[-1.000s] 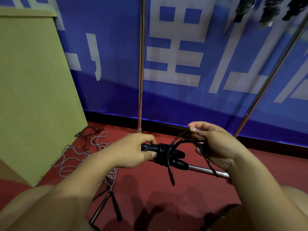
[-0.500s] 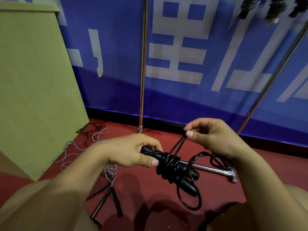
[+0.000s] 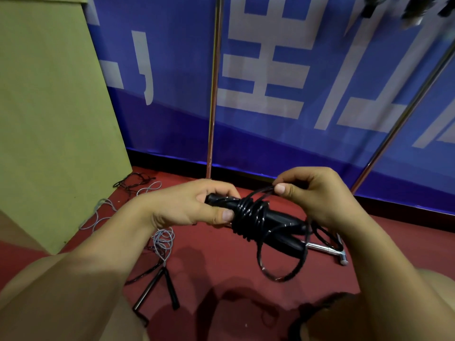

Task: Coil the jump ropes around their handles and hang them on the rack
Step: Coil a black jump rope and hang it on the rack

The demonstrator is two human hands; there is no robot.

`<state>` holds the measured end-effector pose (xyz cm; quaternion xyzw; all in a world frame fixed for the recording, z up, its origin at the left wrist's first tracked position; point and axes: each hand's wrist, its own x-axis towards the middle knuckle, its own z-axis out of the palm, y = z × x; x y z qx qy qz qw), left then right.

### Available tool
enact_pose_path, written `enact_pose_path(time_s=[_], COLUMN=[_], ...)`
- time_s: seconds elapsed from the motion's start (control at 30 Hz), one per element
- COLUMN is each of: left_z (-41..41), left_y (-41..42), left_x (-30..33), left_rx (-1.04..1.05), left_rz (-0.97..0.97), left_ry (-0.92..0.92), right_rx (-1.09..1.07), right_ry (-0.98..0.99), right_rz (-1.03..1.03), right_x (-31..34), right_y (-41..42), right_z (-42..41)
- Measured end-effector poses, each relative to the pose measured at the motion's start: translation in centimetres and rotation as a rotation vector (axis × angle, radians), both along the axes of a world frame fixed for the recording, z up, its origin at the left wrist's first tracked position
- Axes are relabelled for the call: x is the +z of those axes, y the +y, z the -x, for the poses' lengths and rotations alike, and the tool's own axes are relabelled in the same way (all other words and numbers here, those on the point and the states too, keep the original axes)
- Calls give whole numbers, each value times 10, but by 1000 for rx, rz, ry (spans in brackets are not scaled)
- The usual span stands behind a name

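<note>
My left hand [image 3: 187,205] grips the near ends of two black jump rope handles [image 3: 278,230], held side by side in front of me. Several turns of the black rope [image 3: 248,215] are wound tightly round the middle of the handles. My right hand [image 3: 312,193] pinches the rope just above the coil, between thumb and fingers. A loose loop of the same rope [image 3: 283,274] hangs below the handles. The rack's upright pole [image 3: 214,94] stands behind, a second slanted pole [image 3: 403,114] at the right. Coiled ropes [image 3: 413,8] hang blurred at the top right.
A grey jump rope [image 3: 162,239] and its black handles [image 3: 170,289] lie loose on the red floor at the left. A thin black rope [image 3: 134,180] lies by a green board [image 3: 49,119]. The rack's foot bar [image 3: 327,251] crosses the floor under my hands.
The rope has gone round the handles again and the coil is thicker. My right hand has come back above the coil with the rope pinched; the hanging loop is shorter.
</note>
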<state>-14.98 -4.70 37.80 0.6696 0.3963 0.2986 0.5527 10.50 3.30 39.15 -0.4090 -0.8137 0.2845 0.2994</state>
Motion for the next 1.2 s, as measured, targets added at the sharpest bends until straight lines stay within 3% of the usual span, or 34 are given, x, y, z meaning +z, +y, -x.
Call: enact_pose_path(time_s=[0.13, 0.37, 0.57, 0.7, 0.97, 1.07, 1.2], left_z=[2, -9, -14, -15, -12, -3, 12], left_y=[0, 1, 4, 5, 6, 6, 5], left_x=[1, -5, -6, -7, -6, -5, -1], left_rx=[60, 117, 358, 444, 415, 378, 231], left_rz=[-7, 63, 39, 38, 17, 24, -22], left_ry=[-189, -422, -372, -403, -382, -301, -50], right_rx=[68, 46, 161, 143, 108, 22, 49], right_ry=[157, 31, -42, -30, 183, 408, 579], right_rz=[59, -73, -287, -296, 79, 384, 873], right_x=[6, -2, -13, -12, -9, -1, 6], right_y=[-1, -12, -17, -19, -21, -19, -8], right_z=[0, 13, 25, 30, 30, 23, 8])
